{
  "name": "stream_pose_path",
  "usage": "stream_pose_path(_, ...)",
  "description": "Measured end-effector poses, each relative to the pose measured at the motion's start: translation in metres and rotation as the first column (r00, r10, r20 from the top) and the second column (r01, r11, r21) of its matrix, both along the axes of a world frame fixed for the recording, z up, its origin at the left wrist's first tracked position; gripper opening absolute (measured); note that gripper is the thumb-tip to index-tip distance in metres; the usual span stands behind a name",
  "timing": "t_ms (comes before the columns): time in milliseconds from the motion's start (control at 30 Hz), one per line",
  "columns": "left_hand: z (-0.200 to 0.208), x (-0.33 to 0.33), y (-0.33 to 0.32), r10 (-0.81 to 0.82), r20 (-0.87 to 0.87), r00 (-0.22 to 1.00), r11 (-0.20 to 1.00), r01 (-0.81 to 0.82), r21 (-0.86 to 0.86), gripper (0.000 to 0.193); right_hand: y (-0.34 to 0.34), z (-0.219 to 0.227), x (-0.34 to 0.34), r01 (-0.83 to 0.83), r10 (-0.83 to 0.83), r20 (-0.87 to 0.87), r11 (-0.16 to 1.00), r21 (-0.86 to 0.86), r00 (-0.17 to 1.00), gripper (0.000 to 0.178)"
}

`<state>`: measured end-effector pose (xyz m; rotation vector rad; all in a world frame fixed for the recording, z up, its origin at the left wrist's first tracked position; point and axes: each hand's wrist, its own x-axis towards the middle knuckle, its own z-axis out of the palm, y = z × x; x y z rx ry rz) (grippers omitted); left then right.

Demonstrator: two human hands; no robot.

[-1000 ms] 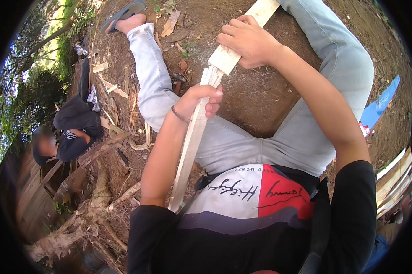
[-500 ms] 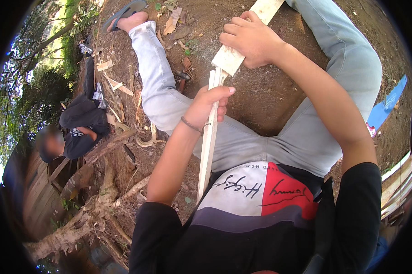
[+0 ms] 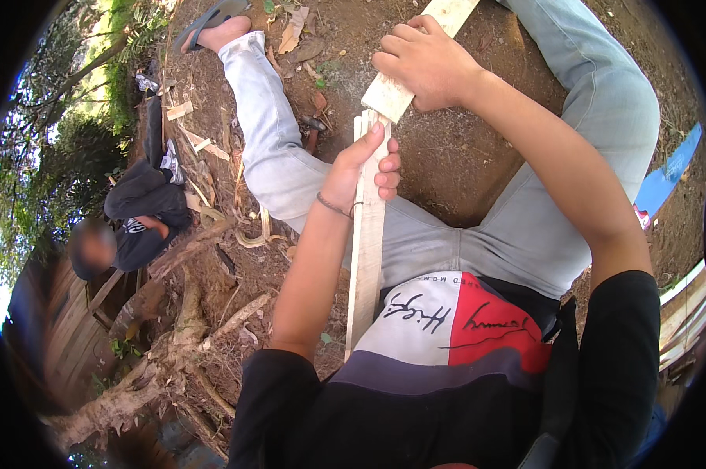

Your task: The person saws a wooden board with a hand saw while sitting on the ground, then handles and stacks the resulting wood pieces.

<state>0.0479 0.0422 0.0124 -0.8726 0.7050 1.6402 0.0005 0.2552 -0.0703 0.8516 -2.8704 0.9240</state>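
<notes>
My left hand point(image 3: 362, 168) is closed around a bundle of pale wooden slats point(image 3: 367, 258), thumb lying along the top face. The slats run from beside my shirt, over my thigh, up to a wider wooden board point(image 3: 387, 97). My right hand point(image 3: 431, 66) grips that board near its lower end, fingers curled over the far edge. The board slants away to the upper right, out of the picture. Its lower end meets or overlaps the slats' upper tips; I cannot tell whether they are joined.
Between my legs is brown soil point(image 3: 455, 180). A small tool with a dark head point(image 3: 314, 123) lies by my left leg. Wood scraps point(image 3: 204, 144) and thick roots point(image 3: 165, 359) spread leftward, where another person point(image 3: 146, 203) sits. A blue sheet point(image 3: 670, 172) lies right.
The slats have turned in my left hand, so a broader face shows. My left thumb has swung to point up along them. The board and my right hand have shifted slightly left.
</notes>
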Motion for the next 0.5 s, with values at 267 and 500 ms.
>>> stream_pose_path(267, -0.008, -0.014, -0.004, -0.726, -0.381, 0.573, 0.554, 0.157, -0.818, 0.052, 0.0, -0.004, 0.003, 0.011, -0.012, -0.039, 1.0, -0.016, 0.999, 0.045)
stream_pose_path(500, -0.002, -0.023, 0.009, -0.466, -0.291, 0.835, 0.792, 0.247, -0.558, 0.041, 0.0, -0.004, 0.003, 0.002, -0.002, -0.037, 1.0, -0.014, 0.999, 0.043)
